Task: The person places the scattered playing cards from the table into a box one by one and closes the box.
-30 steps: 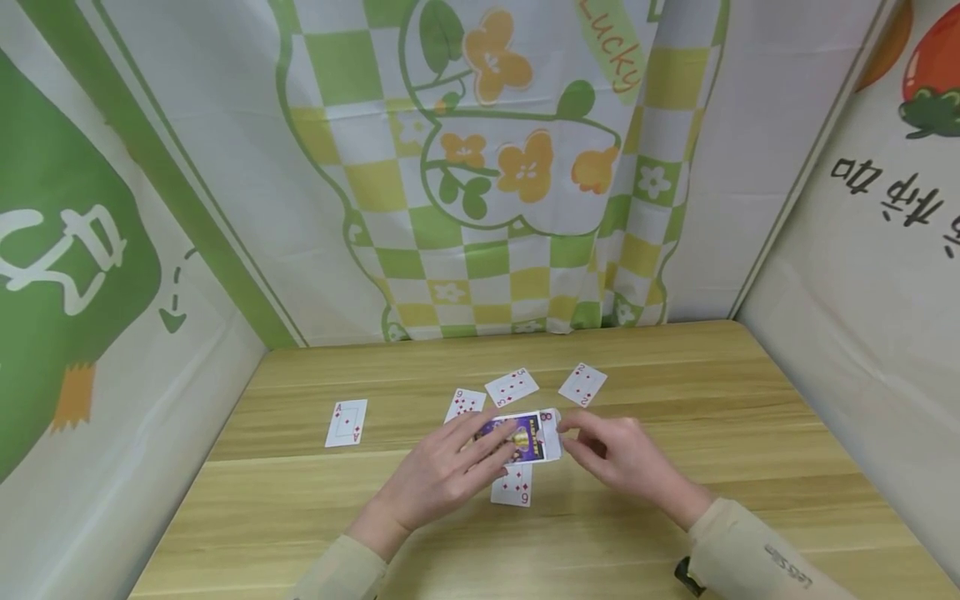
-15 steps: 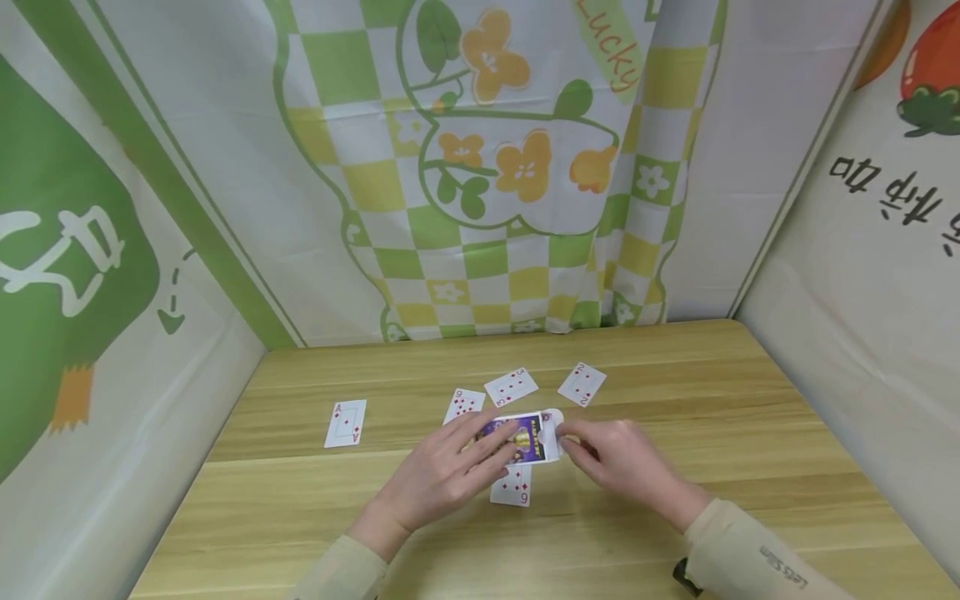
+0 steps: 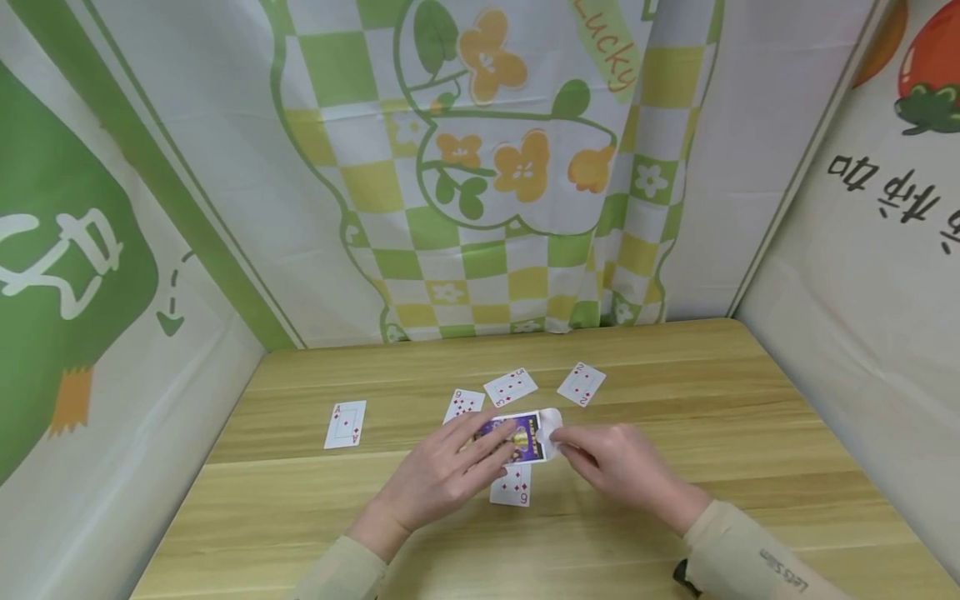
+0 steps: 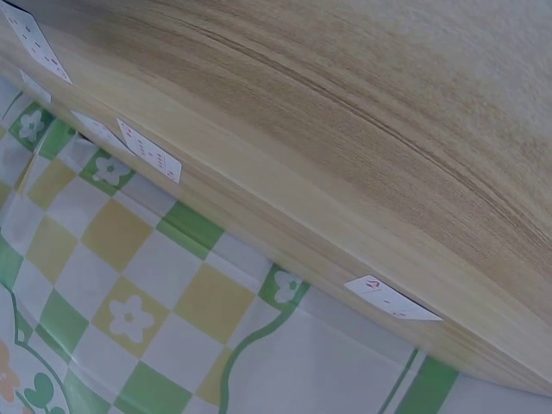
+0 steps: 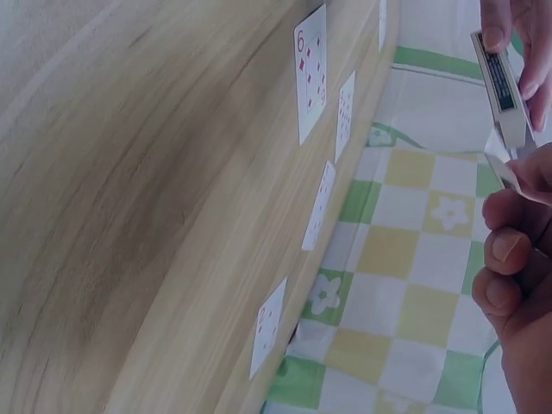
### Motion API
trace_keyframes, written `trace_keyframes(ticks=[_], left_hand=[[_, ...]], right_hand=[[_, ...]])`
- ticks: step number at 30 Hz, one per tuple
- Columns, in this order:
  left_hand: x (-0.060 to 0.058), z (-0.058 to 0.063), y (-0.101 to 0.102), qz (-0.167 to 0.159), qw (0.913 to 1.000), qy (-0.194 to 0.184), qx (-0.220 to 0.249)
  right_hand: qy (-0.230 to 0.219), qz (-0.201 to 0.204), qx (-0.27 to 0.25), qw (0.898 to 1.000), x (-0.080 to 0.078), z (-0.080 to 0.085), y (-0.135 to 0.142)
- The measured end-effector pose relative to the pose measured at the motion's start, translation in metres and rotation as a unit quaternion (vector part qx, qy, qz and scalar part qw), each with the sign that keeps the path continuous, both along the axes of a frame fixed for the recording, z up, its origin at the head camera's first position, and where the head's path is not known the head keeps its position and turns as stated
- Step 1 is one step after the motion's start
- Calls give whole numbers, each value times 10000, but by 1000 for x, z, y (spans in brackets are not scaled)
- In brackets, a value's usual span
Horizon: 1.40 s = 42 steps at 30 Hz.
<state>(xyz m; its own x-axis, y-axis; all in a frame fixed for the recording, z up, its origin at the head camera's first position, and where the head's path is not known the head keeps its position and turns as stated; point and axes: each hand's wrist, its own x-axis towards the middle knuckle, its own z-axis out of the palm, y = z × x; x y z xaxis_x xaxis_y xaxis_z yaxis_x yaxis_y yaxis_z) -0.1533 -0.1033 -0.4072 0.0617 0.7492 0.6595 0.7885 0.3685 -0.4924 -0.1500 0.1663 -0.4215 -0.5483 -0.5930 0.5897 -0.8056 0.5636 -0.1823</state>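
**Right hand closes in on the card box**

Over the past second the right hand (image 3: 626, 460) has shifted slightly leftward, its fingertips now at the white flap (image 3: 552, 420) of the card box (image 3: 531, 447); the red 8 that showed at the box's mouth is now hidden from view. Both the left hand (image 3: 444, 477) and the box stay about where they were.

That box sits between the two hands, raised off the worktop (image 3: 675, 392), its purple face with a gold trophy turned up. The left hand grips it, several fingers laid across the printed face and, as the right wrist view shows, the thumb on the opposite side. The right hand is pinching the flap, its other fingers curled.

Five diamond cards lie face up on the worktop. Nearest the person is the six of diamonds (image 3: 513, 488), partly covered by the box in the head view. Beyond the hands are the nine of diamonds (image 3: 463, 403), partly hidden, the three of diamonds (image 3: 512, 387) just beside it, and the two of diamonds (image 3: 581, 383) farther right. The ace of diamonds (image 3: 345, 423) lies well apart at the left.
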Motion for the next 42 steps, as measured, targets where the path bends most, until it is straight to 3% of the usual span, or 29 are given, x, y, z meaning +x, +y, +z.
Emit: trace_keyframes(ticks=[4, 9, 13, 16, 20, 33, 42], left_hand=[[-1, -1, -1, 17, 10000, 4, 15], [-2, -2, -4, -13, 10000, 13, 58], [-4, -3, -6, -9, 10000, 2, 61], [-4, -4, -7, 14, 10000, -29, 39], [-3, -5, -8, 39, 10000, -52, 22], [-3, -8, -8, 36, 9999, -95, 19], [-3, -9, -8, 63, 9999, -99, 46]], right_hand=[[-417, 35, -240, 9988, -2, 1, 7], [-466, 36, -485, 9977, -11, 1, 19], [-826, -480, -304, 9950, -23, -6, 31], [-1337, -992, -5, 9860, -33, -15, 40], [-1652, -1283, 348, 9773, -46, -30, 51], [-1902, -1292, 1148, 9664, -65, -58, 67], [-2236, -1350, 1174, 9581, -74, -66, 66]])
